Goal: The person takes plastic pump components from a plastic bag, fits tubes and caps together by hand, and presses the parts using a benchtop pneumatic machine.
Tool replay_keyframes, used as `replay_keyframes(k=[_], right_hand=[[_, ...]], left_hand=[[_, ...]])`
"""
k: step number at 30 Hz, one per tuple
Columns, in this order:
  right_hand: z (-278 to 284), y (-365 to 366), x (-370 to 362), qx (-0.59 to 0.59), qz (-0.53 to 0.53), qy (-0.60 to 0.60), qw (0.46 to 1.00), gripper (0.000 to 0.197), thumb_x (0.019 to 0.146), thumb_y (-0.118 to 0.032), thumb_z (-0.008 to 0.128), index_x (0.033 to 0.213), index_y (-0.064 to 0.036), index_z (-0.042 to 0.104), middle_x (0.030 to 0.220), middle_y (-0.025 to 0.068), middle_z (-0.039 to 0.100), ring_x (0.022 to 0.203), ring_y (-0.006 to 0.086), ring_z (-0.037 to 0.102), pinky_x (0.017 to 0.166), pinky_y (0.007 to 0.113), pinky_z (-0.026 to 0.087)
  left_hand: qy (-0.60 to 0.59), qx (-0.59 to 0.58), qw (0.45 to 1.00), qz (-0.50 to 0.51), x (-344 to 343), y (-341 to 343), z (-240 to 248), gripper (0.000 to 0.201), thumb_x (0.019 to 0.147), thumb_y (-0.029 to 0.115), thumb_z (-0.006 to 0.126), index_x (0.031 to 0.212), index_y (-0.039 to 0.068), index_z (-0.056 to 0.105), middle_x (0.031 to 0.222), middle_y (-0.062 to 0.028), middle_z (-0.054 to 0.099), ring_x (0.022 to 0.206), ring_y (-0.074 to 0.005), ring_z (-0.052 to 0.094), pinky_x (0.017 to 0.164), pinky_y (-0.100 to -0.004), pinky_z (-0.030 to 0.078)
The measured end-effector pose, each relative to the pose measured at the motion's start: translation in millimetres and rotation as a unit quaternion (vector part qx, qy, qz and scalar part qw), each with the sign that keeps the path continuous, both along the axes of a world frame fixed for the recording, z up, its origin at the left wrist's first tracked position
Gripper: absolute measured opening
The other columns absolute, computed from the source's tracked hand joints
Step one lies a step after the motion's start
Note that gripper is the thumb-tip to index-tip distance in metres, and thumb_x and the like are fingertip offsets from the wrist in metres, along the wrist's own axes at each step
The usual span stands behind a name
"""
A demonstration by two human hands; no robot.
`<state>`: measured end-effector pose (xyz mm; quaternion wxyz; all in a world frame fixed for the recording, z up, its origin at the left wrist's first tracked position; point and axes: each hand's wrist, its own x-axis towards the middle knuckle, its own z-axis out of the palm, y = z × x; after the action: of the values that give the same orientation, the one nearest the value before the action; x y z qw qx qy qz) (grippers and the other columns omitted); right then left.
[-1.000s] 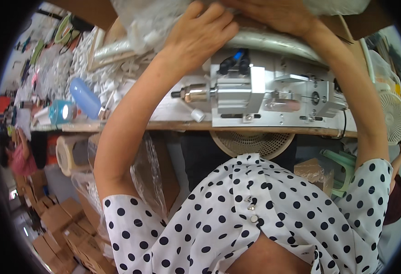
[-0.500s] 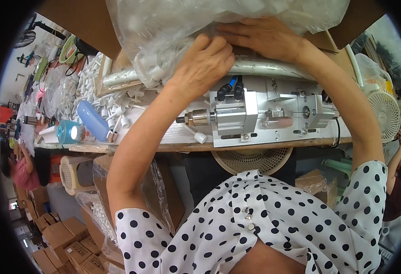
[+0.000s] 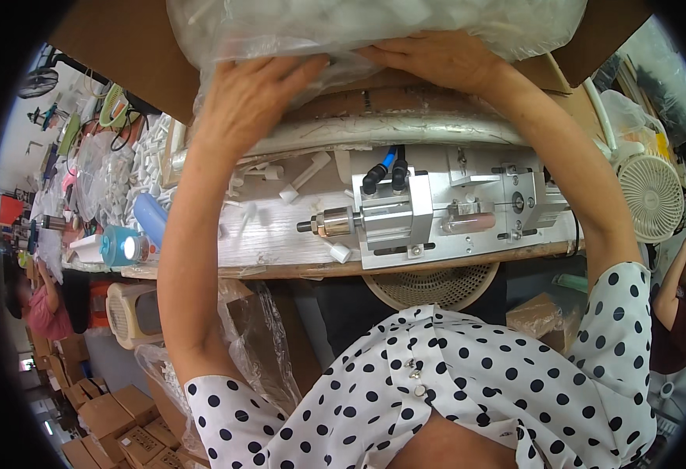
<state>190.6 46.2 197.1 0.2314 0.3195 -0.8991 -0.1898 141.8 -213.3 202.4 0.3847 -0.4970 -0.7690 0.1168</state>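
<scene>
A large clear plastic bag [image 3: 390, 27] full of white pieces bulges over the front of a cardboard box [image 3: 128, 59] at the top. My left hand [image 3: 253, 98] lies against the bag's lower left side, fingers spread and fingertips partly under the film. Against its lower edge rests my right hand [image 3: 440, 62], fingers stretched out to the left and flat. Below my hands, a metal fixture with an air cylinder [image 3: 394, 215] is mounted on the bench. White plastic T-shaped pieces [image 3: 305, 178] lie on the bench left of the fixture.
A wrapped white rail [image 3: 405, 131] runs along the box front. At left are a pile of white pieces [image 3: 149, 160], a blue bottle [image 3: 151, 219] and a teal container [image 3: 118, 246]. A fan [image 3: 650, 198] stands right. Under the bench edge sits a basket [image 3: 433, 288]. Other people work at both sides.
My left hand has moved left along the bag and gone from closed to spread. The bag's lower left part has lifted off the rail, baring more bench. My right hand has barely shifted.
</scene>
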Motion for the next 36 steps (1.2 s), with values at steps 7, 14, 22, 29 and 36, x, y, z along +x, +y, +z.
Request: replay_keyframes(k=[7, 14, 22, 29, 36], right_hand=[[14, 7, -6, 0.004, 0.005, -0.02, 1.0, 0.045, 0.089, -0.017, 0.035, 0.133, -0.0274, 0.031, 0.133, -0.0026, 0.04, 0.116, 0.0197, 0.046, 0.091, 0.028, 0.044], [17, -2, -11, 0.04, 0.284, 0.167, 0.943, 0.038, 0.083, -0.016, 0.045, 0.121, -0.023, 0.043, 0.121, 0.0001, 0.047, 0.101, 0.0191, 0.052, 0.087, 0.026, 0.043], [25, -56, -15, 0.093, 0.133, 0.281, 0.946, 0.059, 0.077, -0.017, 0.051, 0.132, -0.0253, 0.031, 0.14, -0.0049, 0.026, 0.129, 0.0149, 0.025, 0.097, 0.036, 0.037], [27, -39, -30, 0.047, 0.129, 0.095, 0.986, 0.07, 0.079, -0.002, 0.042, 0.137, -0.0324, 0.019, 0.143, 0.001, 0.016, 0.127, 0.0224, 0.026, 0.092, 0.032, 0.041], [15, -29, -44, 0.052, 0.091, 0.159, 0.982, 0.061, 0.082, -0.01, 0.04, 0.138, -0.0183, 0.02, 0.144, -0.0009, 0.018, 0.132, 0.0154, 0.019, 0.102, 0.032, 0.029]], left_hand=[[0.116, -0.029, 0.988, -0.095, -54, 3, 22, 0.035, 0.075, 0.012, 0.052, 0.107, 0.026, 0.057, 0.098, 0.0114, 0.058, 0.085, -0.0072, 0.056, 0.059, -0.0255, 0.05], [0.091, -0.047, 0.991, -0.091, -71, 16, 27, 0.029, 0.076, 0.015, 0.052, 0.101, 0.027, 0.06, 0.091, 0.0073, 0.063, 0.078, -0.0121, 0.06, 0.058, -0.0285, 0.05], [-0.225, -0.011, 0.974, 0.01, -29, 20, 45, 0.017, 0.076, 0.021, 0.051, 0.089, 0.017, 0.063, 0.092, 0.0013, 0.063, 0.087, -0.0141, 0.058, 0.075, -0.0315, 0.041], [-0.082, 0.087, 0.992, -0.039, -29, 16, 11, 0.033, 0.068, 0.01, 0.059, 0.101, 0.009, 0.057, 0.109, -0.0051, 0.055, 0.109, -0.02, 0.047, 0.086, -0.0354, 0.039], [-0.036, 0.294, 0.945, -0.137, 17, 19, -23, 0.029, 0.063, 0.003, 0.06, 0.092, 0.006, 0.062, 0.101, -0.0099, 0.057, 0.1, -0.0263, 0.052, 0.082, -0.0376, 0.043]])
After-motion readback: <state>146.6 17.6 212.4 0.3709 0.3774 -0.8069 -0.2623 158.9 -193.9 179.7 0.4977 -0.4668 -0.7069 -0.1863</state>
